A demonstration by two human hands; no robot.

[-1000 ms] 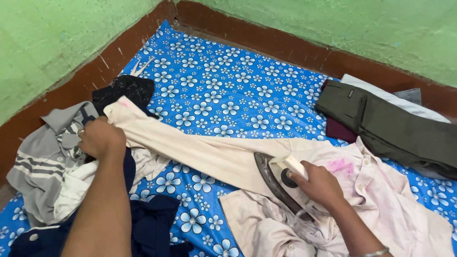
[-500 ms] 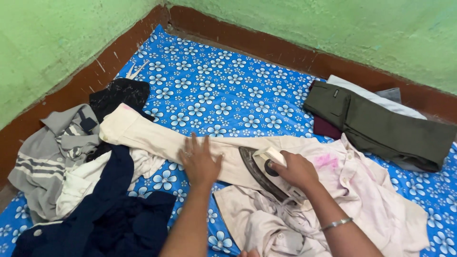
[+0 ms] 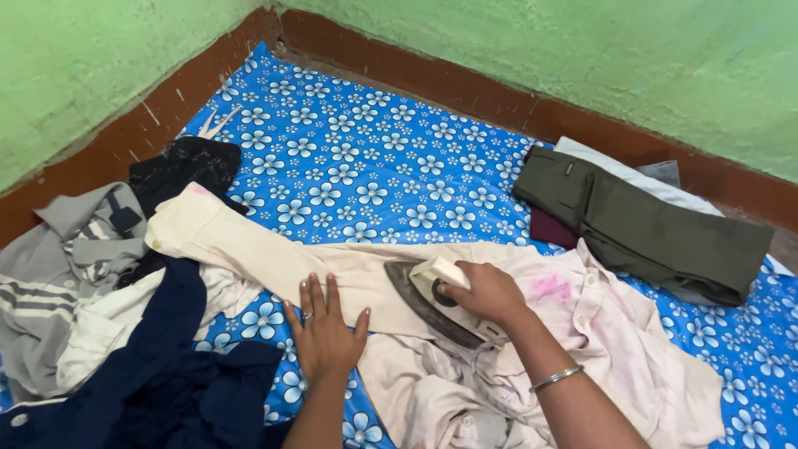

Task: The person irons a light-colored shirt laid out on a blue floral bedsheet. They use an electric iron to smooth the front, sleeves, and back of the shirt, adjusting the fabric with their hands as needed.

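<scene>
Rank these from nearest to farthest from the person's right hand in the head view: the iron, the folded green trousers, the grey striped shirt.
1. Iron: under the right hand, gripped by its handle.
2. Green trousers: up and right, by the wall.
3. Grey striped shirt: far left edge.

Both forearms are bare; no sleeves are seen. A thin ring [image 3: 306, 315] is worn on a finger of the left hand [image 3: 326, 333], at about 10 o'clock from the knuckles. A slim silver bangle [image 3: 555, 378] is worn around the right wrist, at about 5 o'clock from the right hand [image 3: 486, 293]. Short nails are seen on the left fingers.
</scene>
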